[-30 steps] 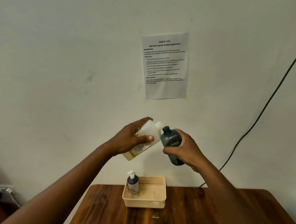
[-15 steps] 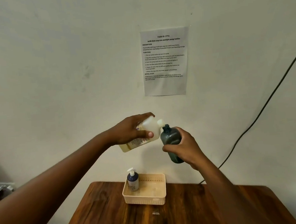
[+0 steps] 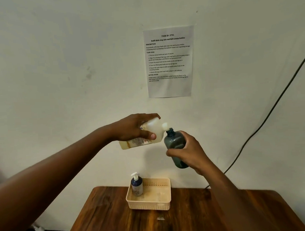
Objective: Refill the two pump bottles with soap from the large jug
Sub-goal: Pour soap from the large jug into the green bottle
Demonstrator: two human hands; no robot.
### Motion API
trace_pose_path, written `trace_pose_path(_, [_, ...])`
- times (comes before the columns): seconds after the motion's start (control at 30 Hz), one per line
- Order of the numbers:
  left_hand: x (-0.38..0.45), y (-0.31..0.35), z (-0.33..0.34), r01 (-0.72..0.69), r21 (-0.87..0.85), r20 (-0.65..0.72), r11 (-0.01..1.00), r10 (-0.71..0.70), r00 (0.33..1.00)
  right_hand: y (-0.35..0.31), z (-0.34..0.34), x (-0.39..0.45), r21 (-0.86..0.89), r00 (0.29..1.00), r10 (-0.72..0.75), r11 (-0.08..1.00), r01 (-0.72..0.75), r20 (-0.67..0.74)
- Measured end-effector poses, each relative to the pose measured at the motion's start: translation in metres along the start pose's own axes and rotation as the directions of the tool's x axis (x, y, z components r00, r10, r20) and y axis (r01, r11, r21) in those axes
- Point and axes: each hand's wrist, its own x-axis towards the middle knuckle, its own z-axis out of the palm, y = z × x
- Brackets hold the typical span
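Observation:
My left hand (image 3: 133, 128) grips the translucent soap jug (image 3: 155, 128), tipped nearly on its side high above the table, yellowish soap lying along its lower wall. The jug's white spout touches the open neck of a dark grey bottle (image 3: 174, 142) that has no pump on it. My right hand (image 3: 189, 153) holds that grey bottle round its lower body, leaning slightly left. A second bottle, dark blue with a white pump (image 3: 136, 185), stands upright in the left corner of a cream basket (image 3: 153, 203).
The basket sits at the far edge of a brown wooden table (image 3: 110, 223) against a pale wall. A printed task sheet (image 3: 169, 60) hangs on the wall and a black cable (image 3: 272, 108) runs diagonally at the right. A small clear item (image 3: 160, 218) lies before the basket.
The jug has tipped further toward horizontal, its base rising, with the spout kept at the grey bottle's neck. Both hands sit slightly higher above the table than a second ago.

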Motion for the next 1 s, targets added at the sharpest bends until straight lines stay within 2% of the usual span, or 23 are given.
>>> trace_pose_path(0.33, [0.009, 0.003, -0.013, -0.021, 0.076, 0.066, 0.997, 0.016, 0.998, -0.001, 0.001, -0.001, 0.016, 1.000, 0.008, 1.000, -0.008, 0.004])
trace_pose_path(1.0, [0.011, 0.006, -0.023, -0.030, 0.116, 0.070, 0.993, 0.022, 0.997, -0.007, 0.003, -0.005, 0.064, 1.000, 0.009, 0.998, -0.009, -0.003])
